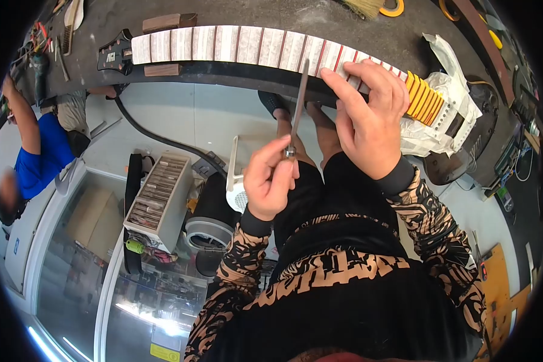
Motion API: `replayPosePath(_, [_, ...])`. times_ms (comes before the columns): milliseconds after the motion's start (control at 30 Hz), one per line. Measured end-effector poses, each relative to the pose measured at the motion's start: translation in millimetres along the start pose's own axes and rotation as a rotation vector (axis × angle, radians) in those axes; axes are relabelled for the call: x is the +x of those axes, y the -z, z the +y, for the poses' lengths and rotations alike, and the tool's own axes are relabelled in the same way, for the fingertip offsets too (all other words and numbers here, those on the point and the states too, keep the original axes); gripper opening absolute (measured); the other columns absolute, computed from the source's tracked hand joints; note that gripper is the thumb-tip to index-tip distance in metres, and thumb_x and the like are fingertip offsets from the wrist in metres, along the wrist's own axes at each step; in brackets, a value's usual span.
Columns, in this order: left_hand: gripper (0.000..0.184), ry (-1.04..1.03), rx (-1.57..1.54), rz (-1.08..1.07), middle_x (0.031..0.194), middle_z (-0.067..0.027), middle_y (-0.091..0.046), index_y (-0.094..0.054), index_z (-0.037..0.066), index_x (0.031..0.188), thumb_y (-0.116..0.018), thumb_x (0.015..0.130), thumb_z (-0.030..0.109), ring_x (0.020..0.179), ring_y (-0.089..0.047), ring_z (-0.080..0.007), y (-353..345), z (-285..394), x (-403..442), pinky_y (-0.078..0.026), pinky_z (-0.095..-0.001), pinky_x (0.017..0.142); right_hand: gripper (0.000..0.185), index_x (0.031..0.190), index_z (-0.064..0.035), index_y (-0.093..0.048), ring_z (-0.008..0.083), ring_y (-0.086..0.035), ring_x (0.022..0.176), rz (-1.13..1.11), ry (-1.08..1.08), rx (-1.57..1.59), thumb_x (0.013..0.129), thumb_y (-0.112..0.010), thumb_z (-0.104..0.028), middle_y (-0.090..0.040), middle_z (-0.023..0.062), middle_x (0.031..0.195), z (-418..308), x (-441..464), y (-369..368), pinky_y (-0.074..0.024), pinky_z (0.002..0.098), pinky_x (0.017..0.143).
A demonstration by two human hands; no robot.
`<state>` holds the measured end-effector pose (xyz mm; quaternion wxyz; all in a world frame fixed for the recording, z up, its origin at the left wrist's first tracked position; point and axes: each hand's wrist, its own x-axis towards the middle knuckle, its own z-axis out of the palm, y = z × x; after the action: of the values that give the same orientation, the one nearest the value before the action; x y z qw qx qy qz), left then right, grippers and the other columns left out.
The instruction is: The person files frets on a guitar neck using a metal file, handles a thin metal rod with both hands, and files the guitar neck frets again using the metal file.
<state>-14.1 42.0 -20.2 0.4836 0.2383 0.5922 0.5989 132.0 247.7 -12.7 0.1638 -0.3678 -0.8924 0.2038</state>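
An electric guitar lies across the bench, its headstock (116, 53) at the left. White masking tape covers most of the fretboard (247, 45) between the frets, several of which are marked red. Yellow tape (425, 99) covers the frets nearest the body, which is wrapped in white paper (413, 139). My left hand (270, 181) is closed around the lower end of a slim metal file (301, 99), whose tip points up at the neck's near edge; I cannot tell whether it touches. My right hand (371, 111) is open, fingertips resting on the taped fretboard.
Wooden blocks (169, 23) flank the neck near the headstock. A brush (363, 7) and a tape roll (392, 7) lie at the back. Below the bench stand a rack of small packets (160, 193) and a black hose (157, 136). Another person in a blue shirt (45, 157) works at the left.
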Motion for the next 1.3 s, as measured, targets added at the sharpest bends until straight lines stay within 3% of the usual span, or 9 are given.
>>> replayPosePath(267, [0.044, 0.119, 0.086, -0.127, 0.096, -0.0097, -0.070, -0.054, -0.004, 0.164, -0.058, 0.121, 0.008, 0.072, -0.063, -0.0121, 13.3, -4.4, 12.8, -0.049, -0.0256, 0.064, 0.079, 0.149, -0.0303, -0.080, 0.0277, -0.057, 0.144, 0.037, 0.003, -0.001, 0.076, -0.078, 0.002, -0.065, -0.0013, 0.147, 1.1, -2.3, -4.9, -0.0350, 0.0499, 0.124])
replayPosePath(367, [0.040, -0.035, 0.241, -0.056, 0.098, -0.0084, -0.071, -0.062, -0.003, 0.159, -0.060, 0.120, 0.002, 0.072, -0.061, -0.0097, 11.2, -9.9, -4.2, -0.049, -0.0254, 0.067, 0.079, 0.148, -0.0305, -0.081, 0.0271, -0.058, 0.144, 0.054, 0.007, 0.001, 0.075, -0.078, 0.001, -0.065, -0.0021, 0.147, 2.4, -2.0, -6.5, -0.0354, 0.0493, 0.124])
replayPosePath(500, [0.038, -0.053, 0.320, -0.005, 0.120, -0.0177, -0.084, -0.075, -0.006, 0.148, -0.066, 0.111, -0.008, 0.094, -0.077, -0.0187, -16.1, 14.3, 61.3, -0.061, -0.0330, 0.084, 0.080, 0.148, -0.0307, -0.081, 0.0264, -0.058, 0.143, 0.055, 0.005, -0.006, 0.074, -0.079, 0.000, -0.065, -0.0028, 0.146, 2.4, 0.0, -5.7, -0.0359, 0.0492, 0.123])
replayPosePath(667, [0.040, -0.076, 0.298, 0.038, 0.119, -0.0176, -0.083, -0.076, -0.005, 0.147, -0.069, 0.108, -0.010, 0.092, -0.075, -0.0147, -35.2, 18.5, 87.5, -0.059, -0.0307, 0.081, 0.077, 0.149, -0.0296, -0.081, 0.0276, -0.059, 0.142, 0.032, 0.001, -0.023, 0.078, -0.080, 0.001, -0.065, -0.0011, 0.145, 0.1, 1.1, -3.2, -0.0375, 0.0487, 0.122])
replayPosePath(767, [0.039, -0.123, 0.449, 0.014, 0.115, -0.0131, -0.082, -0.078, -0.004, 0.146, -0.072, 0.107, -0.009, 0.088, -0.071, -0.0092, -3.0, 2.0, 11.8, -0.059, -0.0280, 0.080, 0.072, 0.150, -0.0259, -0.080, 0.0316, -0.060, 0.141, 0.006, 0.021, -0.039, 0.084, -0.082, 0.003, -0.065, 0.0038, 0.146, -1.0, 3.0, 1.8, -0.0401, 0.0484, 0.122])
replayPosePath(933, [0.045, -0.290, 0.539, 0.024, 0.112, -0.0214, -0.085, -0.076, -0.003, 0.147, -0.074, 0.103, -0.013, 0.080, -0.078, -0.0276, -31.4, 23.3, 78.8, -0.061, -0.0333, 0.078, 0.075, 0.148, -0.0330, -0.081, 0.0245, -0.058, 0.142, 0.068, 0.004, -0.034, 0.078, -0.082, -0.005, -0.065, -0.0048, 0.144, 2.4, -0.9, -8.6, -0.0365, 0.0484, 0.123])
replayPosePath(1133, [0.046, -0.295, 0.565, 0.020, 0.107, -0.0208, -0.084, -0.076, -0.002, 0.148, -0.075, 0.103, -0.012, 0.077, -0.077, -0.0273, -23.1, 16.9, 61.6, -0.061, -0.0365, 0.074, 0.071, 0.147, -0.0332, -0.081, 0.0241, -0.058, 0.141, 0.061, 0.009, -0.052, 0.081, -0.083, -0.007, -0.065, -0.0051, 0.143, 2.1, 0.0, -7.7, -0.0370, 0.0483, 0.123])
replayPosePath(1200, [0.041, -0.123, 0.603, -0.066, 0.121, -0.0220, -0.086, -0.077, -0.007, 0.145, -0.074, 0.104, -0.012, 0.095, -0.082, -0.0207, 0.6, 16.9, 12.0, -0.062, -0.0315, 0.086, 0.071, 0.147, -0.0330, -0.081, 0.0241, -0.058, 0.141, 0.067, 0.014, -0.044, 0.082, -0.083, -0.007, -0.065, -0.0051, 0.143, 2.4, 0.2, -9.0, -0.0370, 0.0485, 0.122])
replayPosePath(1300, [0.041, -0.210, 0.649, -0.066, 0.118, -0.0208, -0.086, -0.077, -0.007, 0.145, -0.074, 0.104, -0.012, 0.095, -0.083, -0.0212, -7.5, 22.0, 36.7, -0.063, -0.0320, 0.087, 0.071, 0.147, -0.0327, -0.081, 0.0242, -0.058, 0.141, 0.071, 0.011, -0.054, 0.081, -0.082, -0.006, -0.065, -0.0050, 0.143, 3.2, 0.1, -9.4, -0.0373, 0.0486, 0.122])
